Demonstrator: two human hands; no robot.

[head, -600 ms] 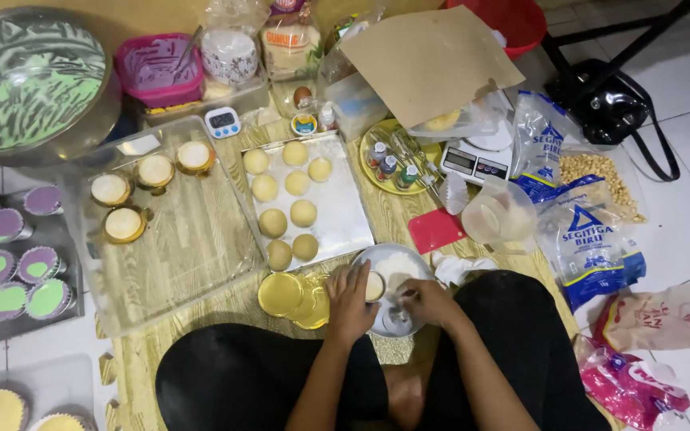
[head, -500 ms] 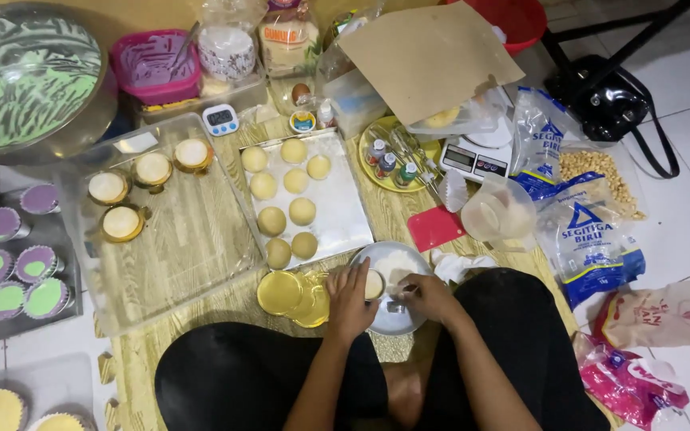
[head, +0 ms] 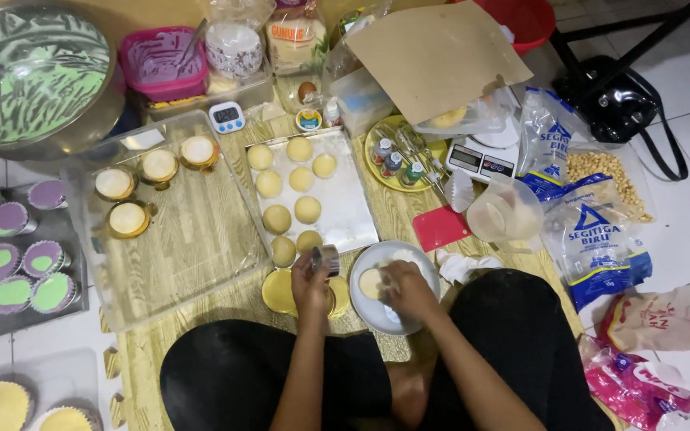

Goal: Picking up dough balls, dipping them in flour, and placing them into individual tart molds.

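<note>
A small metal ring cutter [head: 326, 259] is held in the closed left hand [head: 310, 281], above gold foil cups [head: 281, 291]. A pale flat dough disc [head: 371, 283] lies in the white plate [head: 421, 279]; the right hand [head: 406, 289] is curled over it, apparently pinching its edge. The plate is hemmed by the dough tray [head: 353, 211], a red scraper [head: 439, 227] and the knees.

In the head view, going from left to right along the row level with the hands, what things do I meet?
Purple and green cupcakes → clear tray → gold foil cups → left hand → right hand over the white plate → blue flour bag.
</note>
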